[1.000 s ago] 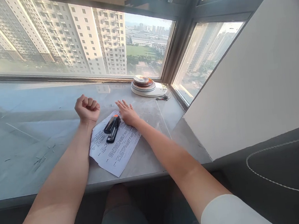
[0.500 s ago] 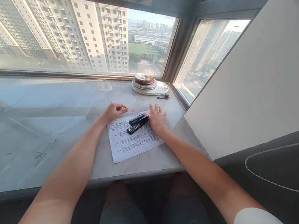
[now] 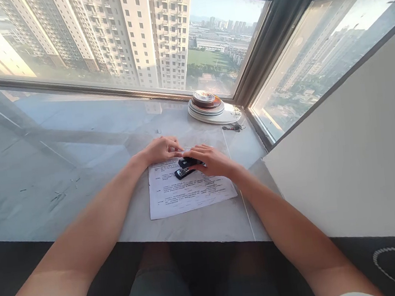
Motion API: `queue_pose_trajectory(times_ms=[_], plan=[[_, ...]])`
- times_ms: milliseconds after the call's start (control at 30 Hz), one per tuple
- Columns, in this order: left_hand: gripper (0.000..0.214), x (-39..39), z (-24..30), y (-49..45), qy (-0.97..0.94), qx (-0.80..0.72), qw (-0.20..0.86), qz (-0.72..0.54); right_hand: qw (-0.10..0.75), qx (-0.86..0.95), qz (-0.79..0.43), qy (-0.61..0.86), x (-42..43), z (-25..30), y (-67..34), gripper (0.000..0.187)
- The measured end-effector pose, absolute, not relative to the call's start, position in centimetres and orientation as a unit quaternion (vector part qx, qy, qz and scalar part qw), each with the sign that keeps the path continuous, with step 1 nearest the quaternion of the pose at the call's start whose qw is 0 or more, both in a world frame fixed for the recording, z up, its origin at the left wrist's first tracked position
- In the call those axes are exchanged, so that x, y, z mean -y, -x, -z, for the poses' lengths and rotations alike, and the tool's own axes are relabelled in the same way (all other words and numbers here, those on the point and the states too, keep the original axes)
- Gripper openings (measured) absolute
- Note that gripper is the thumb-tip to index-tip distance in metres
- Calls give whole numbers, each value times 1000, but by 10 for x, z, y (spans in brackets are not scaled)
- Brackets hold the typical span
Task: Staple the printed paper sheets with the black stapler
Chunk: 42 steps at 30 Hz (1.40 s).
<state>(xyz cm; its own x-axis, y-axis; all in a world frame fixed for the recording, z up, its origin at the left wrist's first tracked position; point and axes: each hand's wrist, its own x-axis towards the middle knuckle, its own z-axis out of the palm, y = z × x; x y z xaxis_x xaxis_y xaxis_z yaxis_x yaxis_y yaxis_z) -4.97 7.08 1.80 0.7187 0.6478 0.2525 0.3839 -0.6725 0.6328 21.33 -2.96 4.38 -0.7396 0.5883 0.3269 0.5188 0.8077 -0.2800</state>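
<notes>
A black stapler [image 3: 183, 173] lies on top of a sheaf of printed paper [image 3: 185, 200]. Over its upper arm rests my right hand [image 3: 210, 159], fingers wrapped round it from the right. My left hand [image 3: 163, 150] is at the paper's top edge, just beyond the stapler. Its fingers are bent and drawn together, with the tips close to my right fingertips. Whether they pinch anything is hidden.
A stack of plates [image 3: 207, 106] stands in the window corner, with a small dark corded item [image 3: 233, 127] before it. Loose staples [image 3: 58, 195] lie on the marble sill [image 3: 92, 176] at left. A white wall [image 3: 353, 165] bounds the right side.
My right hand has gone from beside the stapler to a grip over it. My left hand has moved right, in to the paper's top edge. The view has shifted.
</notes>
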Motion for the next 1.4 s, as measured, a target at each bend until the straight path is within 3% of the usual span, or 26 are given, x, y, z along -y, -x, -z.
queue_pose_trajectory(times_ms=[300, 467, 700, 1033, 1400], plan=[[15, -67, -23, 42, -869, -276, 322, -255, 405, 767, 53, 495, 6, -30, -245, 43], [14, -64, -20, 40, -864, -274, 336, -257, 366, 763, 65, 528, -5, -19, -246, 49], [12, -59, -25, 37, -864, -265, 348, -248, 340, 819, 12, 463, -5, -16, -237, 43], [19, -55, -29, 39, -872, -249, 349, -236, 374, 767, 44, 520, -10, -10, -241, 47], [18, -57, -28, 40, -872, -244, 349, -240, 410, 782, -52, 467, -5, -16, -234, 42]])
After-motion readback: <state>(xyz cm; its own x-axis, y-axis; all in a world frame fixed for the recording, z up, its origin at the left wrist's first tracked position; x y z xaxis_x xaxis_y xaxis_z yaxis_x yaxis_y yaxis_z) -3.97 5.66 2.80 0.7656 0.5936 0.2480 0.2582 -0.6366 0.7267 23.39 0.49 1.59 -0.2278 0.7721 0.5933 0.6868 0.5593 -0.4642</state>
